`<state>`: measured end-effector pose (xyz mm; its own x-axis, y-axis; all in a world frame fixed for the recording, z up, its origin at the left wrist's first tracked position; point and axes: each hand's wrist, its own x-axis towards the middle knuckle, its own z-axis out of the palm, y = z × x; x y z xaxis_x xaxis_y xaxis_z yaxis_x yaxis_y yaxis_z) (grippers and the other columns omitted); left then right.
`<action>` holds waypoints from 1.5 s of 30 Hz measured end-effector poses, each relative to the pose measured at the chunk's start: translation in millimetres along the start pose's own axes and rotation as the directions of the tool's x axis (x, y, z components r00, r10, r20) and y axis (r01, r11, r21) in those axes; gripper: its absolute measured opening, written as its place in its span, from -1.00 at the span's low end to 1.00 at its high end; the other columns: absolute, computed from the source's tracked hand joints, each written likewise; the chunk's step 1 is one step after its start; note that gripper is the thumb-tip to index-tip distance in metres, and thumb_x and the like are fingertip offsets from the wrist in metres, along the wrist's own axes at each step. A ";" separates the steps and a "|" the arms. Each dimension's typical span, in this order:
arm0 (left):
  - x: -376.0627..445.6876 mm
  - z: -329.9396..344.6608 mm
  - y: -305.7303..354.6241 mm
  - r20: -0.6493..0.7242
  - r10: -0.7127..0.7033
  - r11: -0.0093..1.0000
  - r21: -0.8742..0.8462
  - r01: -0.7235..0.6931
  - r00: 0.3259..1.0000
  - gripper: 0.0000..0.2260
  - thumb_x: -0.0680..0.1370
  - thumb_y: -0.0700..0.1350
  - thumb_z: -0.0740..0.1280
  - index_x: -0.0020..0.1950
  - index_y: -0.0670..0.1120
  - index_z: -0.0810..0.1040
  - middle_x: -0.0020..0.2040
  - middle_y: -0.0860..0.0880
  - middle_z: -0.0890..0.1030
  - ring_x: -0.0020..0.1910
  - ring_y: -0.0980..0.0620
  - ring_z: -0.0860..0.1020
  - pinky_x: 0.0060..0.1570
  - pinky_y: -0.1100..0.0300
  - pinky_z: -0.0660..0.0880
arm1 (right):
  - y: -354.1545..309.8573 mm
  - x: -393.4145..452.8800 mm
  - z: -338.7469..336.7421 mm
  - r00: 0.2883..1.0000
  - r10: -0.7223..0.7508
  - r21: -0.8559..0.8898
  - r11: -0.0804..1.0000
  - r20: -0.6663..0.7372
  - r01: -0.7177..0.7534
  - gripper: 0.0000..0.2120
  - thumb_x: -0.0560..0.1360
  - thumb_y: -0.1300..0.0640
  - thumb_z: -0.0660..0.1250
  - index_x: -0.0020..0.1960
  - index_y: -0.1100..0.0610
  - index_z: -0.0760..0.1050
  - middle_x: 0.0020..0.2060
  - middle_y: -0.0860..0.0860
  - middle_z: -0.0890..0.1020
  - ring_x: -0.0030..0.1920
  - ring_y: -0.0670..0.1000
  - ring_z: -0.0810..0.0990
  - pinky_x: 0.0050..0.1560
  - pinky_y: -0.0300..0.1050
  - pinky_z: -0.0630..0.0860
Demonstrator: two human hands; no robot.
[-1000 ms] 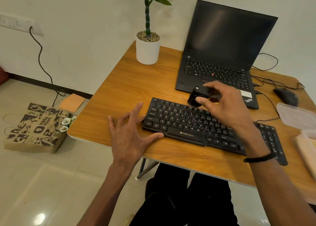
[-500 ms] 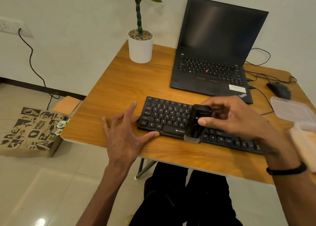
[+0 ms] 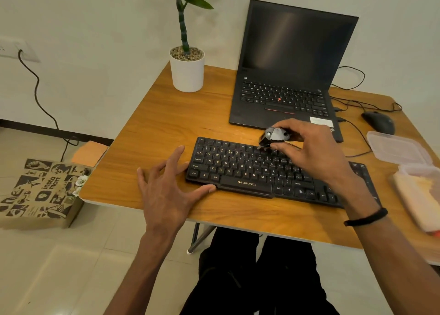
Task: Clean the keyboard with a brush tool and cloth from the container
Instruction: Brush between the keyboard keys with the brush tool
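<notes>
right hand [image 3: 309,147] has its fingers clamped on the brush [image 3: 273,138] at the keyboard [image 3: 250,169]'s 12 o'clock edge, bristles down on the top row, left hand [image 3: 166,186] splayed flat at 9 o'clock, probably pinning it on the surface [image 3: 154,128].

A black Zebronics keyboard [image 3: 262,171] lies flat on the worktop. A small dark brush tool [image 3: 273,138], bristles down, touches its upper key rows. An open clear container [image 3: 404,162] holds a pale cloth [image 3: 419,195].
</notes>
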<state>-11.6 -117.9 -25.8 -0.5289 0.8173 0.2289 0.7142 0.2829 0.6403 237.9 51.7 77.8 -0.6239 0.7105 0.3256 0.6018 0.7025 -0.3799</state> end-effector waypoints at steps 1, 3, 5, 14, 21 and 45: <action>-0.1 -0.2 0.4 -0.001 0.000 1.000 0.002 0.000 1.000 0.05 0.21 0.52 0.42 0.62 0.19 0.18 0.24 0.17 0.66 0.44 -0.05 0.42 0.55 -0.33 0.04 | -0.3 -2.5 -0.9 1.000 0.002 -0.001 1.000 0.008 -0.002 -0.58 0.45 0.04 0.53 0.28 0.07 0.59 0.09 -0.06 0.68 0.07 -0.10 0.63 0.17 0.00 0.64; -0.4 -0.7 0.7 -0.002 0.000 1.000 0.010 0.000 1.000 0.05 0.21 0.52 0.42 0.62 0.20 0.18 0.25 0.15 0.66 0.44 -0.06 0.42 0.55 -0.33 0.04 | -3.7 -9.4 -5.4 0.997 0.040 0.017 0.999 0.060 -0.042 -0.54 0.41 -0.05 0.53 0.28 0.02 0.59 0.08 -0.12 0.66 0.05 -0.10 0.65 0.12 -0.03 0.66; -1.0 -0.8 0.9 -0.005 0.000 1.000 0.001 0.000 1.000 0.05 0.21 0.51 0.43 0.62 0.20 0.17 0.25 0.16 0.66 0.45 -0.05 0.41 0.55 -0.33 0.03 | -9.0 -18.9 -15.6 0.983 0.083 0.063 0.994 0.163 -0.095 -0.51 0.36 -0.20 0.46 0.25 -0.08 0.59 0.08 -0.19 0.66 0.04 -0.13 0.66 0.09 -0.07 0.67; -1.8 0.3 0.6 -0.022 0.012 1.000 0.004 -0.012 1.000 0.03 0.22 0.49 0.45 0.61 0.17 0.21 0.22 0.15 0.67 0.41 -0.07 0.44 0.53 -0.35 0.06 | -2.1 -34.2 -40.4 0.911 0.127 0.280 0.927 0.392 -0.250 -0.61 0.40 -0.10 0.50 0.19 -0.03 0.60 -0.02 -0.07 0.72 0.01 -0.08 0.70 0.04 0.00 0.68; -1.6 -0.2 1.9 -0.012 0.000 1.000 0.017 0.000 1.000 0.04 0.21 0.53 0.42 0.61 0.18 0.20 0.22 0.17 0.67 0.42 -0.06 0.44 0.51 -0.36 0.08 | 14.4 1.6 -8.9 0.968 0.250 0.034 0.968 -0.029 -0.249 -0.58 0.53 0.03 0.47 0.35 0.09 0.50 0.15 0.03 0.65 0.13 -0.03 0.61 0.13 -0.18 0.54; -3.0 0.1 3.7 -0.029 0.003 1.000 -0.008 -0.003 1.000 0.03 0.22 0.48 0.46 0.61 0.17 0.22 0.21 0.17 0.67 0.42 -0.04 0.43 0.55 -0.33 0.00 | 30.6 -6.2 -26.3 0.936 0.346 0.064 0.935 0.062 -0.350 -0.59 0.54 0.03 0.47 0.34 0.03 0.49 0.13 -0.08 0.62 0.13 -0.07 0.58 0.14 -0.16 0.49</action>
<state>-7.3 -119.3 -24.2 -0.5400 0.8032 0.2517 0.7122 0.2766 0.6452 273.3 69.8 87.0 -0.4067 0.9057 0.1199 0.7488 0.4057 -0.5241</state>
